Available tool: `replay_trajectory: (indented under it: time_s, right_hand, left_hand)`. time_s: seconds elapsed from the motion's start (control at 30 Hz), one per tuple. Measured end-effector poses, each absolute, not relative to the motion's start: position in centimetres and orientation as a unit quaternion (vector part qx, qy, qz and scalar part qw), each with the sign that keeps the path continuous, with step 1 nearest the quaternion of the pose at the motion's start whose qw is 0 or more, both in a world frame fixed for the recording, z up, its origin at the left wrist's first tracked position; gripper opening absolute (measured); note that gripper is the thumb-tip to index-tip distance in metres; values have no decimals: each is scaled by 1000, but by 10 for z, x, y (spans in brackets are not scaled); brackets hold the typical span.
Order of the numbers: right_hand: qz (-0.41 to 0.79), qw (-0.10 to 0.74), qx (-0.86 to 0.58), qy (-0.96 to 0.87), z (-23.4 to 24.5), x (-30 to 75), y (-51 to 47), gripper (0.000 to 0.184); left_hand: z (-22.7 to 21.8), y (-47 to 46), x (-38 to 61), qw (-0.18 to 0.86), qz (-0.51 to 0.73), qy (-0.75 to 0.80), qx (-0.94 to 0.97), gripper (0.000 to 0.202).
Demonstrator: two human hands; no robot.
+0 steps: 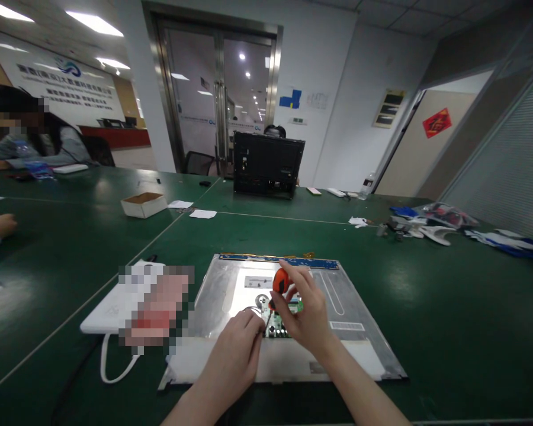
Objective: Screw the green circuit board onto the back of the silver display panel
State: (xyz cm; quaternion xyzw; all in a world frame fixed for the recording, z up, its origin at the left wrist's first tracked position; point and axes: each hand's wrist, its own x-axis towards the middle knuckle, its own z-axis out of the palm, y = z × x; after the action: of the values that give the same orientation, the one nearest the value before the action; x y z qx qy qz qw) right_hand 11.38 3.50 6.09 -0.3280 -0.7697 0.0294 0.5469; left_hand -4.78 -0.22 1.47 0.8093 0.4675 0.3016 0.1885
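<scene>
My right hand (310, 310) is closed round a short screwdriver (281, 281) with an orange and black handle. Its shaft slants down to the left, towards a small green circuit board (274, 327). My left hand (236, 342) lies beside the board with its fingers curled together near the screwdriver's tip. Whatever those fingers pinch is hidden. Under both hands is a flat silver display panel (353, 305), lying back side up. A blue circuit strip (324, 264) runs along its far edge, and thin dark wires show by the left fingertips.
Left of the panel lies a white device (109, 307) with a white cable, beside a blurred-out item (160, 310). Farther off are an open box (144, 206), papers (203, 213) and a black monitor housing (269, 165). Loose parts (408, 226) lie right. Another person (35, 139) sits left.
</scene>
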Motion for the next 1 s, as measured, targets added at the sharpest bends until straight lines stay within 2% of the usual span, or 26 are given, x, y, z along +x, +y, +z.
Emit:
replay_trajectory:
  time_s: [0.3,0.73,1.0]
  right_hand:
    - [32,566,-309,-764,61,115,36,42]
    - [26,547,-325,-771,62,114,33,49]
    - [9,562,-306,-769,65,115,33,42]
  left_hand:
    - [15,-4,-48,188,291,473,810,17]
    - [13,-2,-49,179,292,467,815,16]
    - [15,-3,-48,187,291,473,810,17]
